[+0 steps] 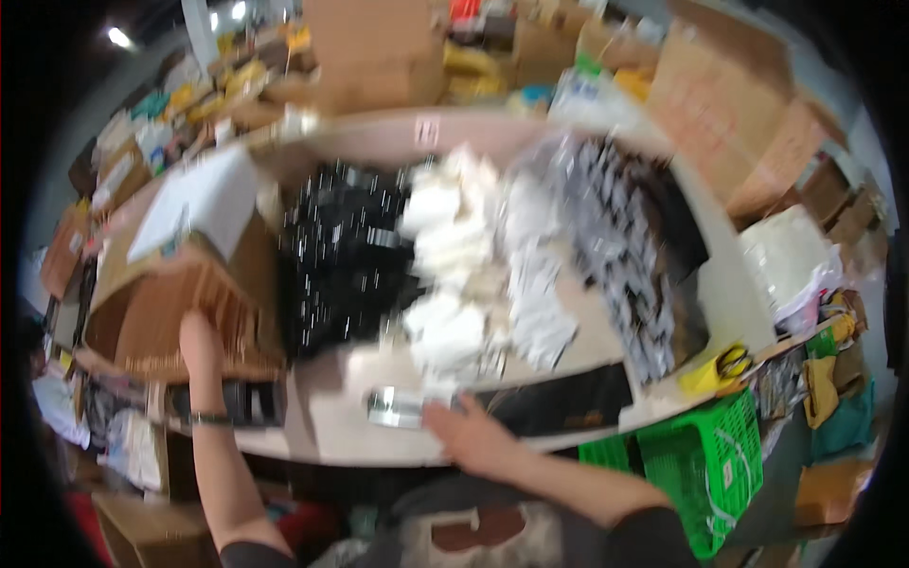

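Note:
My left hand (199,343) reaches into the open mouth of a cardboard box (248,248) lying on its side at the left of the table. Its fingers are blurred and partly lost against the brown inside, so what they hold cannot be made out. Near the front edge my right hand (472,437) lies with fingers apart, touching the left end of a flat black package (559,399). A shiny silver-and-white item (398,407), its kind blurred, is just left of its fingertips. A white sheet (197,204) covers the box's top.
Across the table (341,407) lie piles of black packets (350,256), white packets (450,256) and grey packets (620,246). Yellow-handled scissors (731,362) lie at the right edge, above a green plastic crate (705,464). Large cartons (724,104) crowd the far side.

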{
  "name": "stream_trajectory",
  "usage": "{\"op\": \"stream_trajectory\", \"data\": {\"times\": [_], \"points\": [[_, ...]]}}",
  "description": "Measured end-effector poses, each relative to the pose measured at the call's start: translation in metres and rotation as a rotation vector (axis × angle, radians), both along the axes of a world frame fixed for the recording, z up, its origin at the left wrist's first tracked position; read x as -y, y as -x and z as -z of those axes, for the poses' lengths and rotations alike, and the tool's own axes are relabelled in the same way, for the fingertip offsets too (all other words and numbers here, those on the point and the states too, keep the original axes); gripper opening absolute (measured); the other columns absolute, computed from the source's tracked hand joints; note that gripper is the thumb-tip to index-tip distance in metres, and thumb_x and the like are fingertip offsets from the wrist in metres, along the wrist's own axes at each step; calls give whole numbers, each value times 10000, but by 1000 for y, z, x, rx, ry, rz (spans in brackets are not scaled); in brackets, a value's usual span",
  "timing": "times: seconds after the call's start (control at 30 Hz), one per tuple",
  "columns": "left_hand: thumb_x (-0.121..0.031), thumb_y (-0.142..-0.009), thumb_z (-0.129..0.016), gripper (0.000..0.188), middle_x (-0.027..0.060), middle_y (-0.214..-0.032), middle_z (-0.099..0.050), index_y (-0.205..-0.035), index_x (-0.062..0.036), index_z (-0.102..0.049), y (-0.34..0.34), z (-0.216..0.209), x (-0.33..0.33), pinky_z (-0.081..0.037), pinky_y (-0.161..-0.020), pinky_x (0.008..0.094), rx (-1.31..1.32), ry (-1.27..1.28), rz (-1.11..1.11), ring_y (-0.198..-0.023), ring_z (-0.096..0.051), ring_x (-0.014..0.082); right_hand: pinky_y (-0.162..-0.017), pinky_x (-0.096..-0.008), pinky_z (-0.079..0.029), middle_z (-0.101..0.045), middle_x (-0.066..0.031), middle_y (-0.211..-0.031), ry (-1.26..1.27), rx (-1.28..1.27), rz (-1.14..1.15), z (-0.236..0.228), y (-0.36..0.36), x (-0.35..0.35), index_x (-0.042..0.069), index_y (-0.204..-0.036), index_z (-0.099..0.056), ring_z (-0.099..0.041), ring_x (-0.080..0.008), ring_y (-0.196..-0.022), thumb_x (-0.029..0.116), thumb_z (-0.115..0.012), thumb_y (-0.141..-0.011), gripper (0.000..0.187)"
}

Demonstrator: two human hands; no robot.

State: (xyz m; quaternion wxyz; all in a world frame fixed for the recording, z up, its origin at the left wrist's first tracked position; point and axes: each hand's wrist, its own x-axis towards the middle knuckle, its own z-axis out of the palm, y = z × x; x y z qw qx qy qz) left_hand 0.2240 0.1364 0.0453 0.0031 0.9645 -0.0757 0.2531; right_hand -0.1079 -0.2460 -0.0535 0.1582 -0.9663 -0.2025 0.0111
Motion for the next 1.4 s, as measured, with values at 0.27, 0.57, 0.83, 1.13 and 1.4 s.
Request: {"op": "stream_trajectory", "data": {"times": [0.27,0.57,0.83,1.13,1.4], "points": [[-94,-969,-643,99,-31,-894,-637,-1007,-9,-677,152,41,39,-438,-719,214,-95,1416,258,-829,-571,65,-1128,-561,-321,-399,-239,-1495,-183,140,121,-35,23,20,24,-1263,-596,-391,-390,-1396,230,-762,-797,536],[-34,-893,-719,72,9,-813,-675,-953,2,-701,168,53,115,-478,-666,228,-1050,668,560,-741,-592,60,-1115,-550,-343,-417,-256,-1451,-124,128,142,-36,33,44,141,-1253,-643,-419,-449,-1344,183,-760,-793,477],[-204,-780,-831,382,153,-863,-612,-1013,17,-625,228,63,213,-528,-720,362,-497,482,592,-815,-644,313,-1096,-525,-382,-466,-277,-1376,-171,107,228,-49,23,32,25,-1049,-569,-456,-457,-1294,178,-820,-718,442],[-166,-855,-767,700,170,-1225,-567,-1425,-17,-389,265,45,242,-520,-901,335,-1647,1324,724,-1058,-610,248,-1056,-509,-427,-505,-237,-1350,-251,141,139,-42,27,51,26,-1075,-573,-478,-443,-1266,122,-806,-644,500],[-150,-690,-769,438,81,-803,-546,-1089,-80,-602,247,42,210,-464,-714,456,-246,93,961,-773,-581,307,-641,-423,-483,-510,-108,-757,-136,468,-39,-102,4,30,60,-758,-592,-577,-306,-738,184,-656,-715,145]]}}
